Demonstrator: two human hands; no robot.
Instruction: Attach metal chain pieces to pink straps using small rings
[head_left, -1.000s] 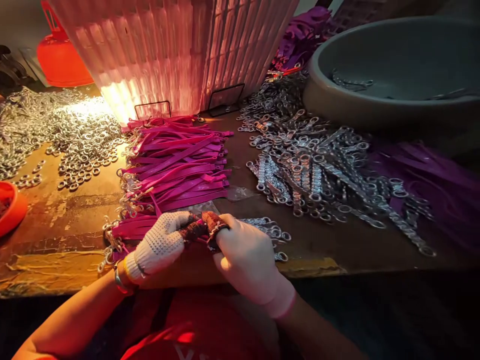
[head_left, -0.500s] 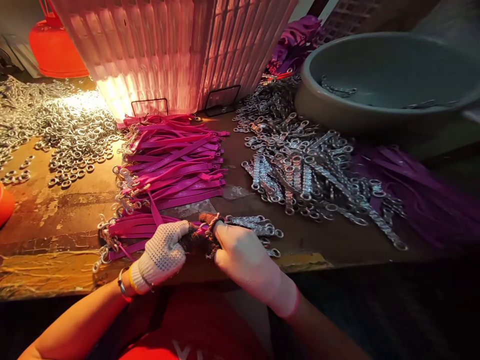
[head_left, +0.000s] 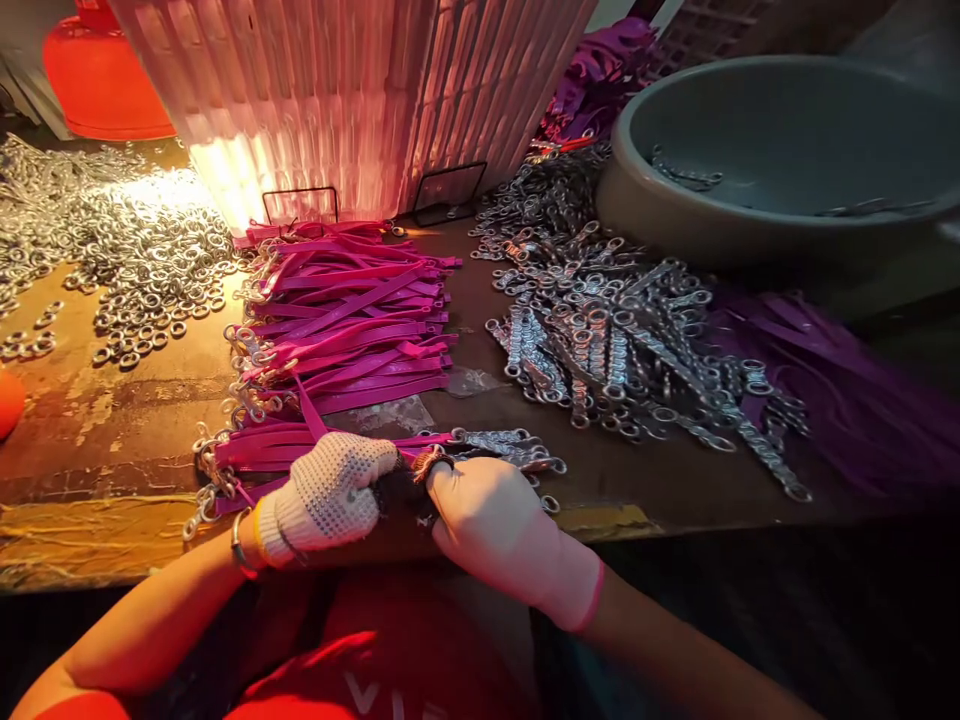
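My left hand (head_left: 330, 495), in a white dotted knit glove, and my right hand (head_left: 495, 525), in a pale pink glove, meet at the near table edge. Their fingertips pinch the end of a magenta strap (head_left: 424, 441) together with a small metal piece; the exact grip is hidden by the fingers. A stack of magenta straps with metal rings (head_left: 345, 320) lies just beyond my left hand. A few metal link pieces (head_left: 517, 448) rest right by my right hand.
A big heap of metal link pieces (head_left: 622, 340) covers the table to the right. Loose metal rings (head_left: 142, 270) spread at the left. A pink ribbed basket (head_left: 352, 100) stands behind, a grey basin (head_left: 780, 150) at back right, purple straps (head_left: 855, 390) at the right.
Both hands stay together at the table edge, working the strap end; they shifted slightly toward me and the fingertips closed tighter. The view has drifted a little.
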